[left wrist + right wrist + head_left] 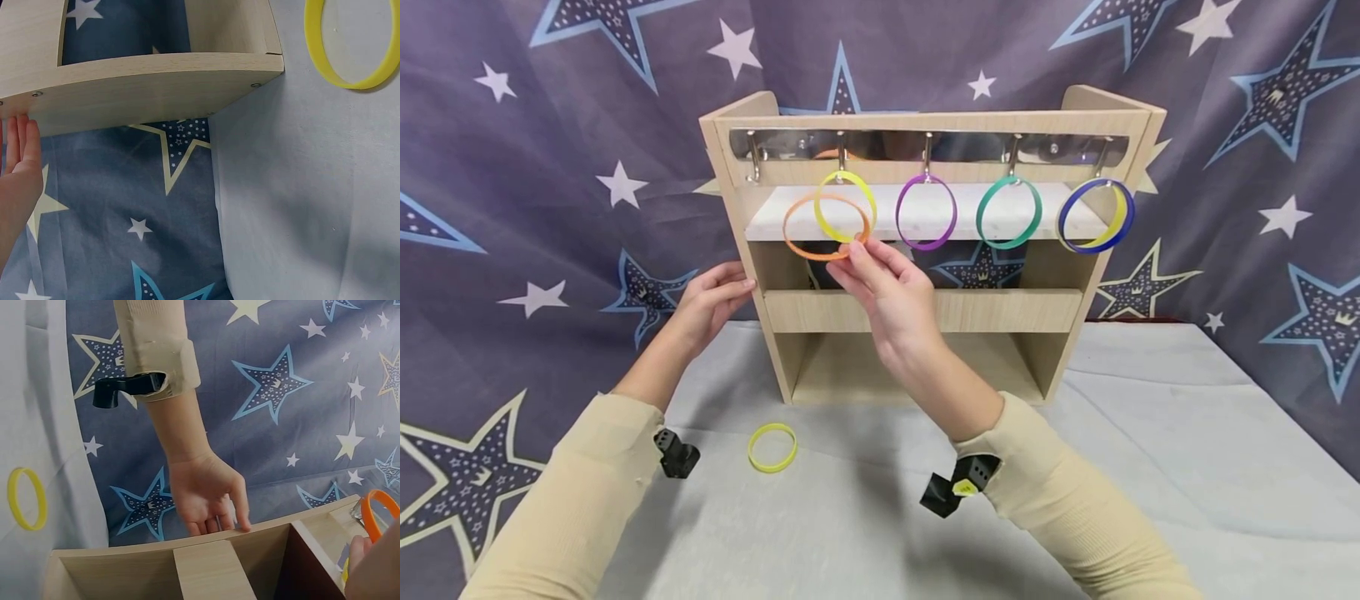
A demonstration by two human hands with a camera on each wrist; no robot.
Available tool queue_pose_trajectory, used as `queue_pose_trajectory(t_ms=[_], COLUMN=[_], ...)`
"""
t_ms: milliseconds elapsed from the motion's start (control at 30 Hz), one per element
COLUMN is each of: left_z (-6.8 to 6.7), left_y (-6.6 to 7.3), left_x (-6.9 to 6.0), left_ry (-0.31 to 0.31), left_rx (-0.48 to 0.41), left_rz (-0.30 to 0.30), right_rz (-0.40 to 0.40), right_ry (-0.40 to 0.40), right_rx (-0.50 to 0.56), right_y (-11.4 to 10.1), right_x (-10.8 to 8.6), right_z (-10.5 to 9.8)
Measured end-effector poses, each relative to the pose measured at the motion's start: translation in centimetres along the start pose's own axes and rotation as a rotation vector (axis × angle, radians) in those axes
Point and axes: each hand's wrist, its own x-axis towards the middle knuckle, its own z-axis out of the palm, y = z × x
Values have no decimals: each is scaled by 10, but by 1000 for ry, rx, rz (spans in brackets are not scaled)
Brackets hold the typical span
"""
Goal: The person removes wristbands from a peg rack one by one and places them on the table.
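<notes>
Thin orange hoop (367, 517) in a pinch of the right hand (891, 296), left hand (711, 302) straight-fingered against shelf (805, 312)

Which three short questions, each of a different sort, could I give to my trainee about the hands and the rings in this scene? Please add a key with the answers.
1. Multiple choice: what colour is the ring that the right hand pinches? A) purple B) orange C) green
2. True or false: the left hand touches the side of the wooden shelf.
3. Fill the gap: of the five hooks in the row, the purple ring hangs from the ____ one.

Key: 1. B, it is the orange ring. 2. True. 3. middle.
</notes>
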Motion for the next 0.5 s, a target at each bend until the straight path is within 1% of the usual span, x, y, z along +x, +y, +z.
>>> queue_pose_trajectory(t_ms=[233,500], left_z=[1,0], left_y=[1,1], left_x=[0,0], left_ry=[-2,4], left_rx=[-15,30], left_rz=[0,-13], right_rz=[26,87], right_ry=[13,31], right_rx=[-53,-104], right_y=[8,22], right_x=[0,1], right_z=[-6,-13])
